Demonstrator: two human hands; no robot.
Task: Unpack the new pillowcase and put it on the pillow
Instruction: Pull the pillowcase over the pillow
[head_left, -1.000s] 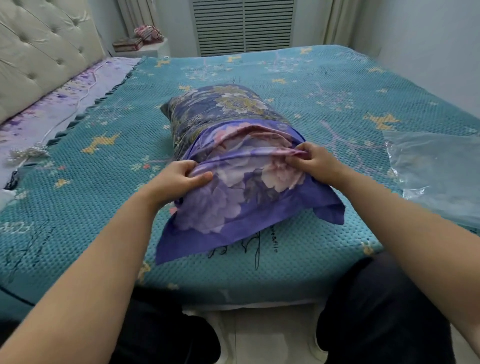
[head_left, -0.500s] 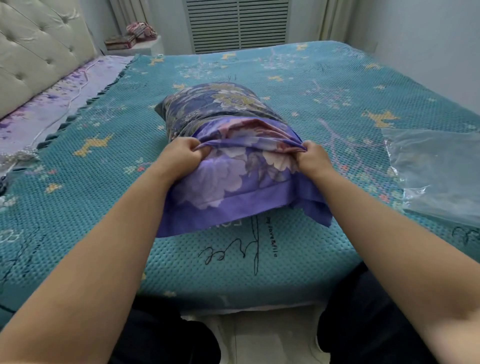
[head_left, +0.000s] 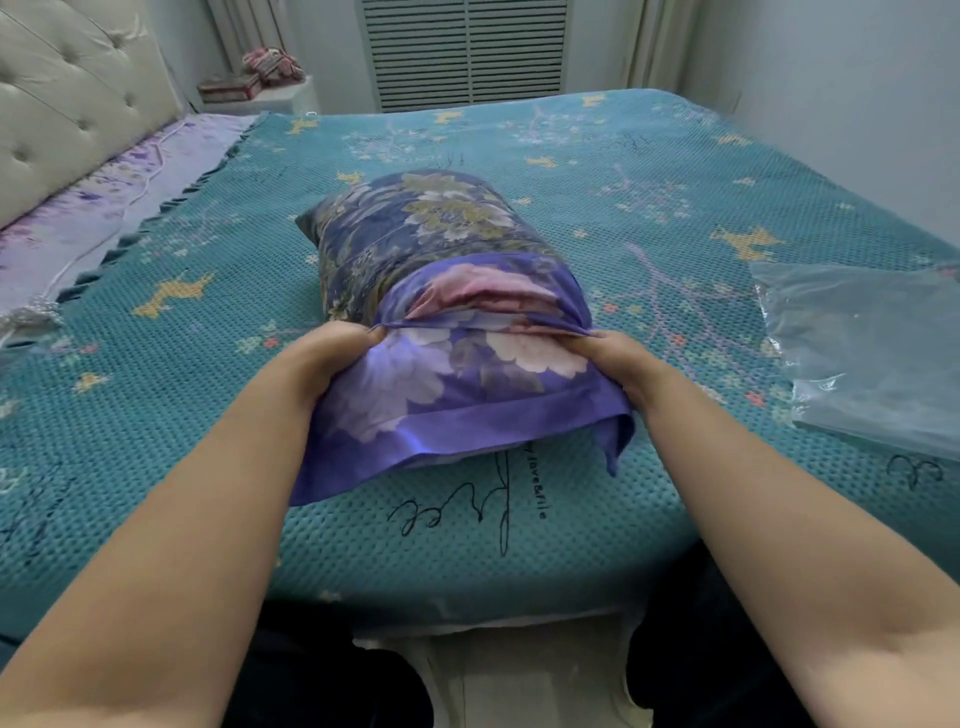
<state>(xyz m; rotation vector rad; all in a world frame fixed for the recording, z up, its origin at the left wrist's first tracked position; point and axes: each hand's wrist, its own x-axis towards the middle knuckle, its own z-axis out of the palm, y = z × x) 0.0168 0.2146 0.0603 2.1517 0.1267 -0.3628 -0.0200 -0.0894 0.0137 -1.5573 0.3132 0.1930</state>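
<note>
The pillow (head_left: 415, 228) lies on the bed (head_left: 649, 171) — its near end is inside the purple case (head_left: 457, 374). The left hand (head_left: 332, 353) and right hand (head_left: 618, 358) each grip the case's bunched edge with curled fingers — one on each side.

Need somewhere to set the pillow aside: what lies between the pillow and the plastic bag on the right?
Only bare teal bedspread shows between the pillow and the plastic bag in the head view; nothing sits on that stretch.

Open bedspread (head_left: 519, 135) beyond pillow (head_left: 415, 223); plastic bag (head_left: 872, 353) rightward.
</note>
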